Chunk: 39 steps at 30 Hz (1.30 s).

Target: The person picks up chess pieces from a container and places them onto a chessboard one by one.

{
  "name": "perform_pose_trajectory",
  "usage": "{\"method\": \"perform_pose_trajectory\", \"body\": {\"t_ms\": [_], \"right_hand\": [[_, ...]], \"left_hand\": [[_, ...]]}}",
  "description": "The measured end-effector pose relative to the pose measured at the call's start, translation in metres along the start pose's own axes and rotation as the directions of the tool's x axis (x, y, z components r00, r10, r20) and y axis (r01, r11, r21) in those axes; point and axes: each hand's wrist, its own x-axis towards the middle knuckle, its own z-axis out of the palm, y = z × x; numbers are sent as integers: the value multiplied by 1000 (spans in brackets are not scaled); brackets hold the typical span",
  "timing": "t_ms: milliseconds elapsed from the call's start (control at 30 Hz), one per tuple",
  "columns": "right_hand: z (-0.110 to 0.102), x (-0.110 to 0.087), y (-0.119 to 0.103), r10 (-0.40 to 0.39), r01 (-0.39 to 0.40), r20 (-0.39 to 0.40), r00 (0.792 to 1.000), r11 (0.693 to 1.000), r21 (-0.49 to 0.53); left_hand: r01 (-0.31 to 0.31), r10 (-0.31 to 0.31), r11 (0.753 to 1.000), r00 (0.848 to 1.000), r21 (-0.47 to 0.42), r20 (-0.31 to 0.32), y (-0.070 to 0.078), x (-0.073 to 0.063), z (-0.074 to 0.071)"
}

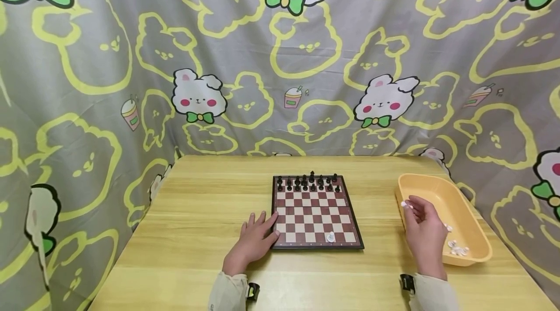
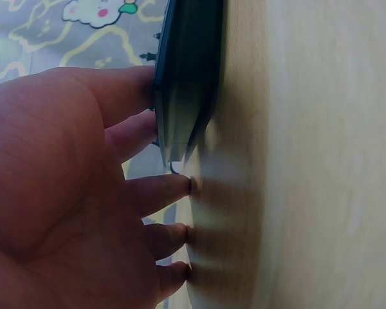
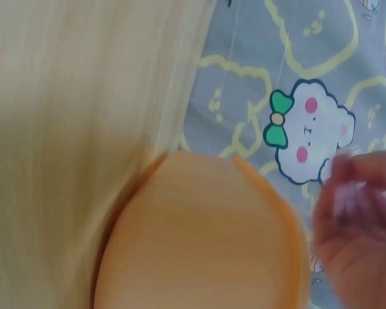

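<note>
A chessboard (image 1: 313, 214) with brown and cream squares lies on the table. Black chess pieces (image 1: 305, 183) fill its two far rows, and a single white chess piece (image 1: 330, 237) stands in the row nearest the person. My left hand (image 1: 255, 240) rests at the board's left edge, thumb and index finger on the rim; in the left wrist view the other fingertips (image 2: 180, 185) touch the tabletop. Over the near-left rim of an orange tray (image 1: 409, 178), my right hand (image 1: 425, 233) pinches a small white chess piece (image 1: 407, 203) between thumb and fingers.
More white chess pieces (image 1: 457, 249) lie loose in the tray's near end. The wooden table (image 1: 188, 214) extends left of the board, and a patterned curtain (image 1: 245, 58) hangs behind and along both sides.
</note>
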Motion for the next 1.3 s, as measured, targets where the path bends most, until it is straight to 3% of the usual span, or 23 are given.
{"method": "perform_pose_trajectory", "body": {"t_ms": [67,200,400,533,633,700,767,867,1067,1200,1300], "right_hand": [[5,-2,-2,-59,62,-46,997,995,75],[13,-4,-4,-183,203,-112,977,958,202],[19,-6,-9,-278,297,-120,953,933,201],[24,-11,-14,-293,292,-22,956,938,184],[28,-15,-18,-244,225,103,964,960,168],[30,-17,-21,-205,179,205,957,974,139],[32,-19,-22,-180,160,301,937,983,91],[34,-21,-24,-187,190,417,890,981,34],[41,-26,-25,-199,199,543,816,978,60],[45,-28,-25,-216,214,578,787,974,72],[46,-29,-26,-216,235,582,784,971,44]], "left_hand": [[2,-2,1000,1000,1,0,0,0,-1],[7,-7,1000,1000,-5,2,1,0,-1],[6,-6,1000,1000,2,2,1,1,0],[9,-9,1000,1000,4,3,1,2,0],[9,-9,1000,1000,2,6,1,2,0],[9,-9,1000,1000,0,6,1,1,0],[9,-9,1000,1000,-3,6,2,1,0],[7,-7,1000,1000,-3,2,2,2,0],[6,-6,1000,1000,1,3,1,3,0],[8,-8,1000,1000,0,4,0,3,0],[9,-9,1000,1000,-1,4,0,3,1]]}}
